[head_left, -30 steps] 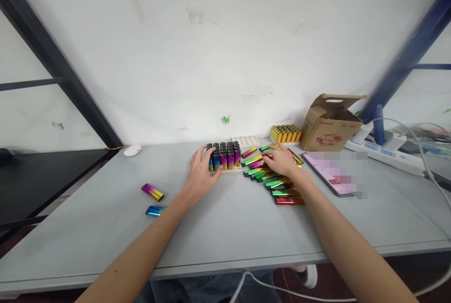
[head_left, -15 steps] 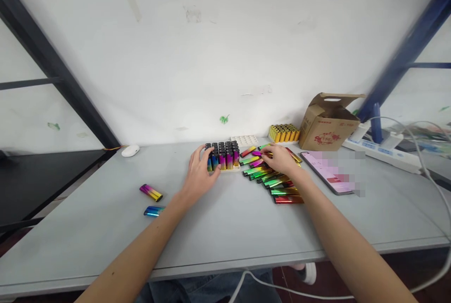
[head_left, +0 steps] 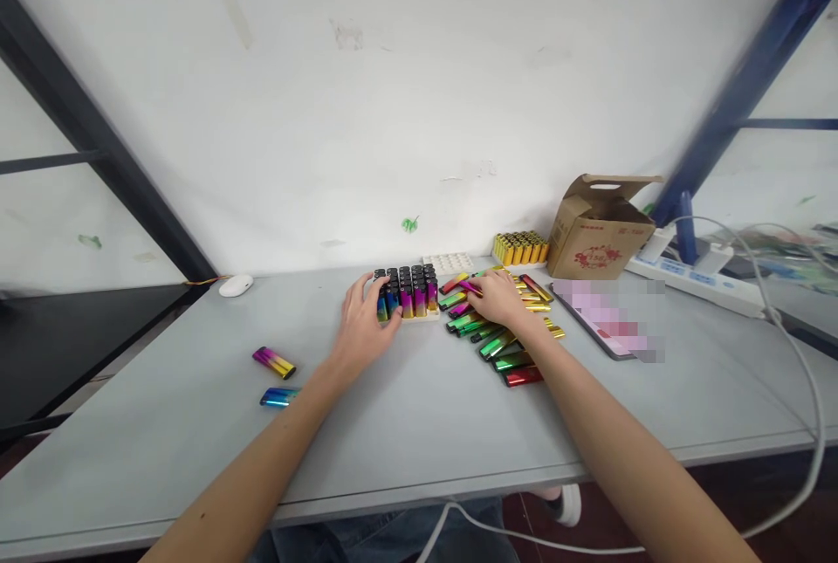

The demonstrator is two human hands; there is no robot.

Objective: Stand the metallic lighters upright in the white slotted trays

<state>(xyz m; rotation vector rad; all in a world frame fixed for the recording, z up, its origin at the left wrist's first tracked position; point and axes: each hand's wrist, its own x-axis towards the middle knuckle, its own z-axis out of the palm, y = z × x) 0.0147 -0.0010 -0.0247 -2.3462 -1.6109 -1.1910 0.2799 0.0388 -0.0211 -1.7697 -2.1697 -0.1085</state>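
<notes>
Upright lighters [head_left: 407, 294], blue at the left and purple-yellow at the right, fill much of a white tray [head_left: 433, 316]. My left hand [head_left: 364, 319] rests at the tray's left side, fingers and thumb spread around the blue lighters there. To the right, my right hand [head_left: 497, 297] pinches a purple lighter [head_left: 470, 288] above a loose pile of green, red and gold lighters [head_left: 488, 333]. Two more lie at the left: a purple-yellow lighter [head_left: 274, 363] and a blue lighter [head_left: 278, 397], the latter partly behind my left forearm.
Behind stand an empty white tray [head_left: 448, 264] and a tray of yellow lighters [head_left: 521, 249]. A cardboard box [head_left: 599, 240], a phone [head_left: 599, 319] and a white power strip [head_left: 697, 284] with cables are at the right. A white mouse-like object [head_left: 236, 285] sits back left.
The view has shifted slightly. My right hand has moved a little toward the tray, still pinching the purple lighter. My left hand stays at the tray.
</notes>
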